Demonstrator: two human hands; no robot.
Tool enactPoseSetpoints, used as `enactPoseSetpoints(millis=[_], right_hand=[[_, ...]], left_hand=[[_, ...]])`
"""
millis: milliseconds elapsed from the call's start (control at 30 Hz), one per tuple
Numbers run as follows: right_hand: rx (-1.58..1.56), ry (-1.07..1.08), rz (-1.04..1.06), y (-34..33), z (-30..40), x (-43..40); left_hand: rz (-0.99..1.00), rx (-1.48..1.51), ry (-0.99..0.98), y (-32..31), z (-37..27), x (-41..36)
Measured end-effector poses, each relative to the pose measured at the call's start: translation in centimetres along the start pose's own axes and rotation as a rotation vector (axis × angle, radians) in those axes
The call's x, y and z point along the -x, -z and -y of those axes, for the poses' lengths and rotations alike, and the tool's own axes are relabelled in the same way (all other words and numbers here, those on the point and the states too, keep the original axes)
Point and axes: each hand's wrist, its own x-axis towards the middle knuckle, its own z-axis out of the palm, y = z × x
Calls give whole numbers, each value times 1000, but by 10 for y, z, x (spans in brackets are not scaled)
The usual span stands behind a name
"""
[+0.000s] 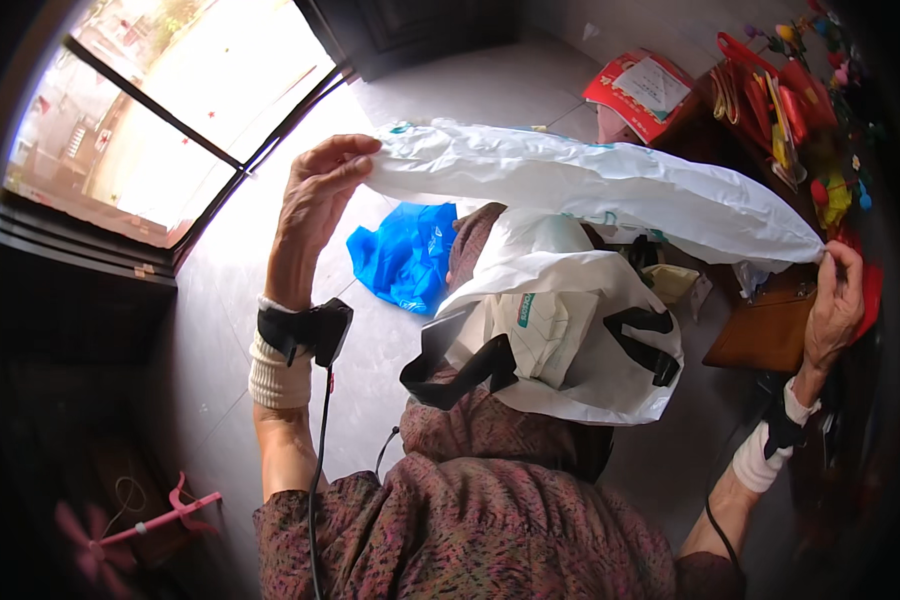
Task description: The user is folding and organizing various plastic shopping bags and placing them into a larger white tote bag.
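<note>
A white plastic bag [555, 165] with green-blue print is stretched lengthwise between my two hands. Its left end is pinched between the thumb and fingers of my left hand [322, 187]. My right hand [832, 307] grips the other end by thumb and fingertips, lower and far to the right. Below it, a white carrier bag [487, 412] with black handles [465, 375] rests open on my lap. Inside lies a folded white plastic bag [547, 330] bearing printed writing; anything beneath it is hidden.
A crumpled blue plastic bag [409, 255] lies on the tiled floor [217, 352] beside my knee. On the right are a brown leather-like case [761, 326], a red printed bag [637, 94] and several red items [791, 105]. A pink toy windmill [157, 521] is at lower left; black cables run along my arms.
</note>
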Motion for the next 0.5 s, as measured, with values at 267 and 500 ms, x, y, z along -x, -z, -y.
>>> enactPoseSetpoints(millis=[267,500], right_hand=[[133,11,-9,-5,-2,-20],[133,95,-19,6,10,-61]], left_hand=[[-73,-362,-208,-13,0,-14],[-191,-725,-576,-24,-54,-65]])
